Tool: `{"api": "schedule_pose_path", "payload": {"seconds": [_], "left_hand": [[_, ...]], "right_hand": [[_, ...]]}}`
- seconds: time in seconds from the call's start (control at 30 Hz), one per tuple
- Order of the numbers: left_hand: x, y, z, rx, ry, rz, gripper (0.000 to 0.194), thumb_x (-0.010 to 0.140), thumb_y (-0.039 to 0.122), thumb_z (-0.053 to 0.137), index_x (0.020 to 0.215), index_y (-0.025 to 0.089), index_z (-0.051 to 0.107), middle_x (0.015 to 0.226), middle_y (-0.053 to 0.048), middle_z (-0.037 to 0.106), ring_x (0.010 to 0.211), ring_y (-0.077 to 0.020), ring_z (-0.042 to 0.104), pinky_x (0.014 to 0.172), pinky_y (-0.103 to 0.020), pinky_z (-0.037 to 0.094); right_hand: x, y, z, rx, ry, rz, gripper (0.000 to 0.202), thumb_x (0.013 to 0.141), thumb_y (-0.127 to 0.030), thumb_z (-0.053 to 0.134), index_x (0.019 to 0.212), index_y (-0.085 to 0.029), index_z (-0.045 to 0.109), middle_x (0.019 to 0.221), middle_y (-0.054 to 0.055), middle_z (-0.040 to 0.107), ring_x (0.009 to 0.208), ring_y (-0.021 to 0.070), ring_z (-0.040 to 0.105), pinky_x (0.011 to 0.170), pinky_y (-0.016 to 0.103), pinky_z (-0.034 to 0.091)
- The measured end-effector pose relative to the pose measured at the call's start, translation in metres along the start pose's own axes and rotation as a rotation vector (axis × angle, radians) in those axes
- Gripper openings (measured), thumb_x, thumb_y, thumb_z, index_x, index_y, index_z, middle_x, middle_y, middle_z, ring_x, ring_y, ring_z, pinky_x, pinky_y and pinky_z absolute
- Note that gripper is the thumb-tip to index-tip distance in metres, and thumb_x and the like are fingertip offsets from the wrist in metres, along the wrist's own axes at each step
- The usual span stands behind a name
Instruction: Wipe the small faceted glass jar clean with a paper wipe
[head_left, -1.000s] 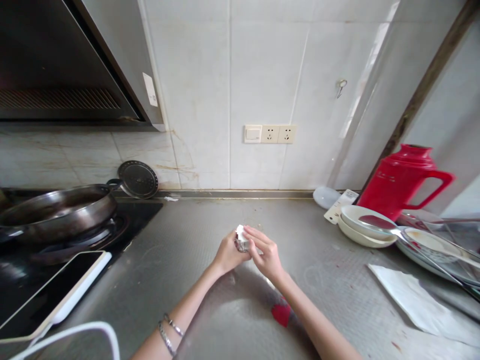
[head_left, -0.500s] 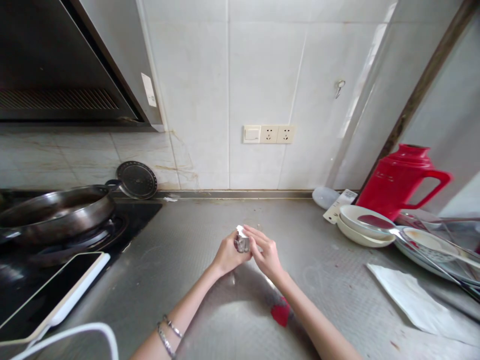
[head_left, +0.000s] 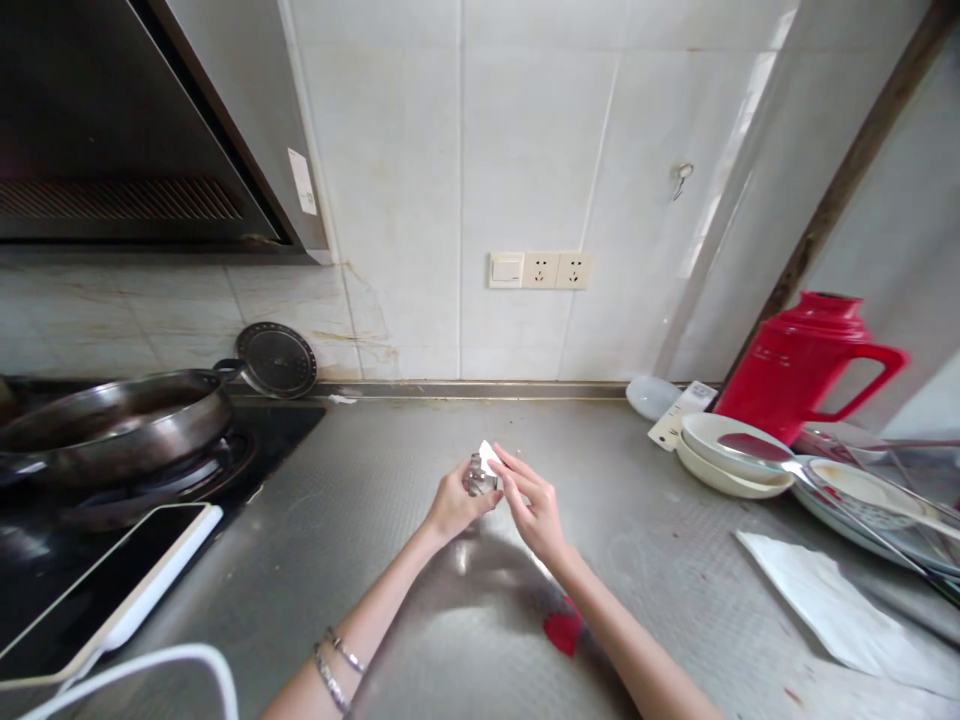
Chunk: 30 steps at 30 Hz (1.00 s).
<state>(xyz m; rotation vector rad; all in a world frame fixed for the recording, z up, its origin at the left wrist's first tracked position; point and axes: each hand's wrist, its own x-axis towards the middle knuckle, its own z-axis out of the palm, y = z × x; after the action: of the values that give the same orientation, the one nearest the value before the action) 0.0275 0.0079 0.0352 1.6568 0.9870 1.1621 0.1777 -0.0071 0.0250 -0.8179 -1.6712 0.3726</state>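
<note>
My left hand (head_left: 455, 505) is wrapped round a small, shiny, glass-like bottle or jar (head_left: 480, 484) above the steel counter; its exact kind is too small to make out. Between the thumb and fingers of my right hand (head_left: 534, 500) is a small white piece of tissue or paper (head_left: 487, 456). That white piece touches the top and near side of the glassy item. Fingers cover part of both things. Below my right forearm a red patch (head_left: 562, 628) shows on the counter, partly hidden by the arm.
A steel pan (head_left: 120, 425) sits on the black stove at left, near a phone (head_left: 105, 590) with a white cable (head_left: 180, 655). To the right stand a red thermos (head_left: 795, 365), stacked bowls (head_left: 731, 460) and dishes with utensils. A white napkin (head_left: 832, 600) lies in front.
The white piece has tipped up and now stands more clear of the fingers. My right fingers have shifted slightly, exposing more of the glassy item in my left hand.
</note>
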Motion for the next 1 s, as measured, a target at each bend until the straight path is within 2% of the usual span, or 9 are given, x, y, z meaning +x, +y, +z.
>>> {"api": "schedule_pose_path", "payload": {"seconds": [0.17,0.33,0.4,0.5,0.7,0.8,0.87,0.93,1.0], "left_hand": [[0.0,0.0,0.001,0.025,0.035,-0.016,0.039,0.067,0.028,0.069,0.101,0.012,0.061,0.081,-0.002,0.067,0.071,-0.014,0.059,0.064,-0.022,0.045],[0.001,0.001,0.0,0.036,0.039,-0.001,0.043,0.068,0.026,0.067,0.108,0.013,0.06,0.092,-0.005,0.069,0.081,-0.0166,0.063,0.071,-0.024,0.048],[0.002,0.001,-0.001,0.031,0.035,-0.01,0.045,0.068,0.027,0.067,0.109,0.012,0.059,0.094,-0.006,0.069,0.084,-0.018,0.064,0.073,-0.025,0.049],[0.003,0.0,-0.003,0.023,0.014,-0.01,0.049,0.066,0.029,0.069,0.111,0.012,0.058,0.097,-0.007,0.07,0.086,-0.0197,0.065,0.075,-0.027,0.05],[0.0,-0.002,-0.006,0.183,-0.011,-0.005,0.045,0.068,0.028,0.069,0.11,0.015,0.058,0.095,-0.006,0.071,0.086,-0.0202,0.066,0.076,-0.028,0.05],[0.0,-0.004,-0.008,0.213,-0.022,-0.006,0.066,0.068,0.032,0.071,0.128,0.016,0.047,0.104,-0.008,0.07,0.095,-0.0235,0.065,0.084,-0.033,0.05],[0.0,-0.006,-0.01,0.229,-0.033,-0.032,0.094,0.065,0.036,0.075,0.142,0.016,0.027,0.115,-0.013,0.066,0.106,-0.0276,0.062,0.092,-0.039,0.047],[0.0,-0.009,-0.012,0.249,-0.051,-0.039,0.115,0.059,0.039,0.08,0.148,0.017,0.01,0.126,-0.018,0.059,0.116,-0.0314,0.056,0.098,-0.045,0.042],[0.0,-0.012,-0.014,0.27,-0.072,-0.009,0.125,0.055,0.041,0.083,0.149,0.02,0.003,0.137,-0.021,0.048,0.121,-0.0336,0.052,0.101,-0.049,0.039]], "right_hand": [[0.003,0.006,0.004,0.196,0.004,0.233,0.034,0.094,-0.041,0.045,0.115,-0.027,0.067,0.127,0.005,0.061,0.123,0.0259,0.053,0.106,0.049,0.037],[0.002,0.012,0.01,0.531,-0.065,0.481,0.045,0.088,-0.049,0.052,0.126,-0.024,0.059,0.133,0.007,0.056,0.12,0.028,0.055,0.094,0.045,0.05],[0.001,0.01,0.011,0.62,-0.114,0.517,0.052,0.085,-0.049,0.056,0.132,-0.026,0.053,0.134,0.007,0.056,0.117,0.0285,0.057,0.089,0.044,0.053],[0.002,0.006,0.01,0.672,-0.172,0.513,0.063,0.079,-0.043,0.066,0.137,-0.027,0.046,0.13,0.008,0.059,0.112,0.0276,0.06,0.091,0.043,0.051],[0.007,0.002,0.005,0.716,-0.175,0.594,0.069,0.073,-0.04,0.072,0.135,-0.023,0.048,0.115,0.01,0.068,0.101,0.0274,0.066,0.088,0.044,0.052],[0.008,0.002,0.003,0.718,-0.151,0.643,0.067,0.07,-0.04,0.074,0.131,-0.023,0.053,0.11,0.009,0.07,0.099,0.0274,0.066,0.085,0.042,0.054],[0.009,0.002,0.004,0.727,-0.122,0.689,0.062,0.069,-0.04,0.075,0.126,-0.023,0.057,0.114,0.008,0.069,0.099,0.0274,0.067,0.08,0.04,0.056],[0.009,0.003,0.005,0.762,-0.099,0.73,0.057,0.07,-0.041,0.074,0.122,-0.022,0.06,0.117,0.008,0.067,0.098,0.0272,0.067,0.076,0.038,0.057],[0.009,0.004,0.006,0.806,-0.097,0.756,0.053,0.073,-0.043,0.072,0.12,-0.021,0.061,0.116,0.009,0.067,0.096,0.0268,0.068,0.074,0.038,0.058]]}}
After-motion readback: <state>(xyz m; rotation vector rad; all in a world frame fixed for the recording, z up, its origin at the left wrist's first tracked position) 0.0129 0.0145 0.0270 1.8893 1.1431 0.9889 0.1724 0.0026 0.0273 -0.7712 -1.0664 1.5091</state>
